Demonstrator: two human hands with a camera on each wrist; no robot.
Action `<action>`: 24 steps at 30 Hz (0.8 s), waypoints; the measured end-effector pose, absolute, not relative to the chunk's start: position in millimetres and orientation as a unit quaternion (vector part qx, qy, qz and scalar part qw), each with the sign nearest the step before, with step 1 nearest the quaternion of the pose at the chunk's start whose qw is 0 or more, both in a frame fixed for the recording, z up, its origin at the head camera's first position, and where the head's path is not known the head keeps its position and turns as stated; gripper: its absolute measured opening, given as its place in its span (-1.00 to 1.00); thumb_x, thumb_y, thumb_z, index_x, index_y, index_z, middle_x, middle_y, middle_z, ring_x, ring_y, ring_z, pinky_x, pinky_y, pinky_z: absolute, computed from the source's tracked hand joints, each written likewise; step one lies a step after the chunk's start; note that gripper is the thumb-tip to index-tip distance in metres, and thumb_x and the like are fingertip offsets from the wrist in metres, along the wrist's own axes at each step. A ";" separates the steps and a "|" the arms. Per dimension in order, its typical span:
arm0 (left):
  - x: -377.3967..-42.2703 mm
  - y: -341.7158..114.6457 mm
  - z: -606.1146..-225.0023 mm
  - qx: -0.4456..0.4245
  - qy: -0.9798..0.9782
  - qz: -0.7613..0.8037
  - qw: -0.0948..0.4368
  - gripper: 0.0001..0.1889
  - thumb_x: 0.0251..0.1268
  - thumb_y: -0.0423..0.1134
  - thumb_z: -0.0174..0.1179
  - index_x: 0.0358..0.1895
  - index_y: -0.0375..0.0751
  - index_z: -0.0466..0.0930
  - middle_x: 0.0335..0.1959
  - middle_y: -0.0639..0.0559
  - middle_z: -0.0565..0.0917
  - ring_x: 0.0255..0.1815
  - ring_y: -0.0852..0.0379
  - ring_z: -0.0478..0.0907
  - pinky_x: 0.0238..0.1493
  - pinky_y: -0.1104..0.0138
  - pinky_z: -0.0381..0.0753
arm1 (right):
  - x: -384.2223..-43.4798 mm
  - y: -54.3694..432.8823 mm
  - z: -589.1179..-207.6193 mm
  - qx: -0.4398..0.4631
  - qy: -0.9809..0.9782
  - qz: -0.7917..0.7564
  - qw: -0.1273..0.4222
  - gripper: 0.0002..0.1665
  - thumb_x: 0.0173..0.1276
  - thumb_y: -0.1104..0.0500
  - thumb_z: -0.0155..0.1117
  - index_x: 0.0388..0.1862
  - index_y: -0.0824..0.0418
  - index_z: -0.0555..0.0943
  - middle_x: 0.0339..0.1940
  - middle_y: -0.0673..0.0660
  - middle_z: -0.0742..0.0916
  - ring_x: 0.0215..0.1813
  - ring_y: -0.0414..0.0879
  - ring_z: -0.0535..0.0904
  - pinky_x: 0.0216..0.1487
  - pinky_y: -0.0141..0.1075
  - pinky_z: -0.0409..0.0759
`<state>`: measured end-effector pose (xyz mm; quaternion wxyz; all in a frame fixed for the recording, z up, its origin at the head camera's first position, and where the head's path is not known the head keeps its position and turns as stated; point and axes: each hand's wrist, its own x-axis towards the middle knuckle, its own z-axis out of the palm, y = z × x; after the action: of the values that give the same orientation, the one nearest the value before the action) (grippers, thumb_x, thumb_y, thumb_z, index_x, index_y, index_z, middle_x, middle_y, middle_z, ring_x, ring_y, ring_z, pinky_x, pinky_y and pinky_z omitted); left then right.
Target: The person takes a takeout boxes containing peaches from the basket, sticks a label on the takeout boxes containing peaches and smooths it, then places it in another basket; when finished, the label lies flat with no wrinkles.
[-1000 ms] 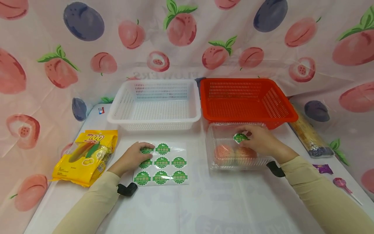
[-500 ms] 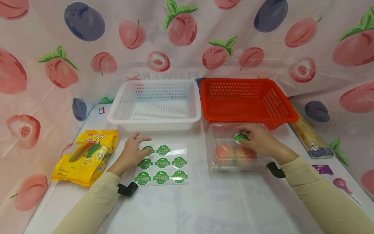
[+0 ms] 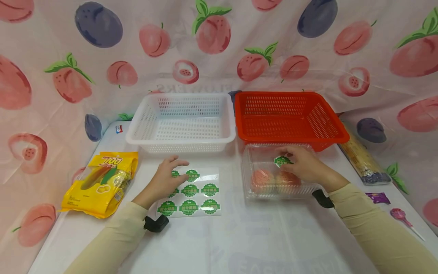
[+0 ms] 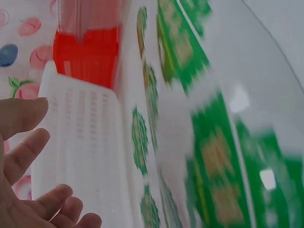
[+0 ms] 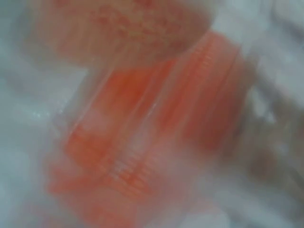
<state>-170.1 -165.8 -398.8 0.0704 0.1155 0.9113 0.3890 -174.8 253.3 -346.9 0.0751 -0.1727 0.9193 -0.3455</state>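
My left hand (image 3: 163, 178) hovers over the left side of a sticker sheet (image 3: 213, 175) with round green labels, its fingers apart and holding nothing. In the left wrist view the loose fingers (image 4: 29, 151) show against the white basket. My right hand (image 3: 306, 164) is at the lid of a clear plastic clamshell box (image 3: 253, 156). Its thumb and fingertips are at the right edge of a green-and-white sticker (image 3: 282, 161), which overlaps the lid. Two reddish peaches (image 3: 262, 180) sit inside the box. The right wrist view is blurred, with a peach (image 5: 137, 23) at its top.
Behind stand a white basket (image 3: 181, 142) and a red basket (image 3: 291, 137), whose front edge adjoins the box. A yellow candy bag (image 3: 99, 186) lies left. On the right are a long wrapped pack (image 3: 364, 160), a purple sweet (image 3: 378, 198) and a lollipop (image 3: 398, 215).
My left hand has lifted off the sheet's top-left corner, spread its fingers and shifted right. My right hand and the sticker at the box lid stay almost in place.
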 end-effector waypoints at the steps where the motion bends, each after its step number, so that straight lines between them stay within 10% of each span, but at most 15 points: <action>1: -169.4 -161.9 -398.1 0.124 0.909 0.392 0.071 -0.53 0.35 -0.21 0.28 0.29 -0.26 0.54 0.52 -0.36 0.13 0.50 -0.43 0.00 0.34 -0.35 0.12 | -174.8 253.2 -346.6 -0.170 0.919 -0.346 0.076 -0.49 0.36 0.34 0.32 0.26 0.43 0.50 0.17 0.36 0.62 0.23 0.30 0.47 0.28 0.23 0.39; 16: -166.8 -98.9 -398.4 0.170 0.843 0.485 0.162 -0.42 0.38 -0.08 0.28 0.42 -0.08 0.41 0.43 -0.02 0.37 0.39 -0.15 0.35 0.30 -0.05 0.42 | -174.3 251.7 -342.2 -0.126 0.932 -0.332 0.078 -0.48 0.43 0.29 0.23 0.32 0.44 0.44 0.19 0.40 0.59 0.21 0.30 0.48 0.22 0.20 0.47; 24: -165.7 -66.8 -398.5 0.185 0.798 0.532 0.212 -0.33 0.39 -0.03 0.27 0.52 0.10 0.26 0.48 -0.16 0.29 0.39 -0.13 0.36 0.23 -0.02 0.51 | -173.7 254.7 -340.6 -0.110 0.937 -0.320 0.088 -0.42 0.41 0.27 0.24 0.35 0.46 0.38 0.09 0.36 0.57 0.12 0.24 0.43 0.23 0.17 0.47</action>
<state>-165.7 -66.8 -398.5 0.2125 0.1851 0.7982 0.5323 -173.7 254.7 -340.6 0.0884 -0.1103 0.9369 -0.3197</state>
